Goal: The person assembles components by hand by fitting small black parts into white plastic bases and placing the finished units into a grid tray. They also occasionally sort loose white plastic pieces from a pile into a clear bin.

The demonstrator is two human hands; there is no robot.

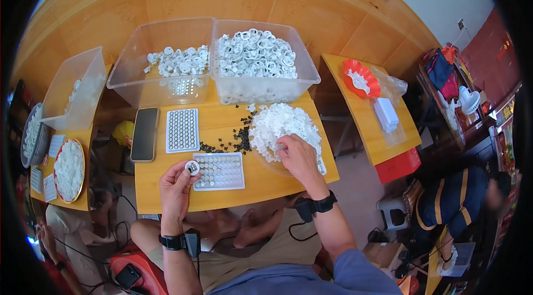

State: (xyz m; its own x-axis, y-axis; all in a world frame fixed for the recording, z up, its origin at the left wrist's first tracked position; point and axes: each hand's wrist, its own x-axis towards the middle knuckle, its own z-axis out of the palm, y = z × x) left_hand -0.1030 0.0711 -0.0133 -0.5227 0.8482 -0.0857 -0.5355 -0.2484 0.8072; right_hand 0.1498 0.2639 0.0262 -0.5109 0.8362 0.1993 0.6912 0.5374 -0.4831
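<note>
My left hand (175, 184) pinches a small round white plastic part (192, 168) with dark and silvery bits inside, at the left edge of a white tray (230, 178). Round silvery discs fill part of that tray's pockets. My right hand (297, 157) reaches into a heap of small white plastic pieces (277, 123) in a shallow round dish. Its fingertips are drawn together against the heap, and what they hold, if anything, is hidden. Between dish and trays lie scattered small black pieces (242, 135). A second tray (182, 131) full of silvery discs lies farther back.
Two clear bins (311, 80) of white ring-shaped parts stand at the table's back. A dark phone (145, 135) lies left. On the right table sit a red dish (348, 65) and stacked white trays (385, 113). Other people work at both sides.
</note>
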